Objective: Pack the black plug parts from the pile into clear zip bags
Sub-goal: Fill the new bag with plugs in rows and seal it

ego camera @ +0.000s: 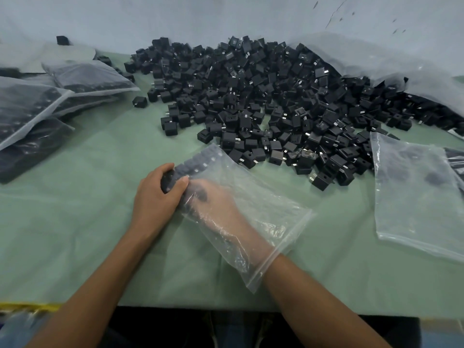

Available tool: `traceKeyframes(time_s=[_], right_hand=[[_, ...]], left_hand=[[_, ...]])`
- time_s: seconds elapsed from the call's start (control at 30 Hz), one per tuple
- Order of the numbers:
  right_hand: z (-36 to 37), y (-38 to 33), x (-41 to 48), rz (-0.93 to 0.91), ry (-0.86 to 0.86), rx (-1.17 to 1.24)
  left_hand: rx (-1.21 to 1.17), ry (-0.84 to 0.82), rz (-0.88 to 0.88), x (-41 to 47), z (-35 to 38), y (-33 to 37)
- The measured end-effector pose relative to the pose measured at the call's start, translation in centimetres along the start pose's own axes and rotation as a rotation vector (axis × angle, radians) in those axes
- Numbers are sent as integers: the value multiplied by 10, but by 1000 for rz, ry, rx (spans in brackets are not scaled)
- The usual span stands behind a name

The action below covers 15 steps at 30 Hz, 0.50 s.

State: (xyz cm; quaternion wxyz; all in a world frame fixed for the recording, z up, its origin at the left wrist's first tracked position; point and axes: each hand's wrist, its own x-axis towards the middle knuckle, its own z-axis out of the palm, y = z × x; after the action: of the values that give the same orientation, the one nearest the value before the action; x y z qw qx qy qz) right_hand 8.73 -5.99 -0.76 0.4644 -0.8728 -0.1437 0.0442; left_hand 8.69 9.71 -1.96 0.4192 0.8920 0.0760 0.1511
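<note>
Centre of frame: a clear bag [253, 197] lies on the green table [75, 222]. Its long axis runs diagonally, with the open mouth at lower right and the closed end pointing up toward the plug pile [276, 96]. The left hand [155, 197] curls its fingers round the row of plugs [198, 160] inside the bag. The right hand [216, 207] lies within the bag; its finger state cannot be told.

plug parts [263, 96] all black w/ silver prongs [284, 159]; zip bag [263, 204] i'm holding is clear; tbl cover [75, 222] pale green; wall [226, 16] light grey-blue.
</note>
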Motion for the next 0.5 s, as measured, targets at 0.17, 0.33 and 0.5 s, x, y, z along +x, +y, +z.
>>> traceKeyframes(time_s=[0.17,0.33,0.5], right_hand=[[-9,-12,-19,90,-46,313],[-70,23,-79,179,-283,216],[-160,54,-123,203,-78,96]], left_hand=[[-19,5,5,1,0,0],[-29,25,20,0,2,-3],[-27,40,40,1,4,-4]])
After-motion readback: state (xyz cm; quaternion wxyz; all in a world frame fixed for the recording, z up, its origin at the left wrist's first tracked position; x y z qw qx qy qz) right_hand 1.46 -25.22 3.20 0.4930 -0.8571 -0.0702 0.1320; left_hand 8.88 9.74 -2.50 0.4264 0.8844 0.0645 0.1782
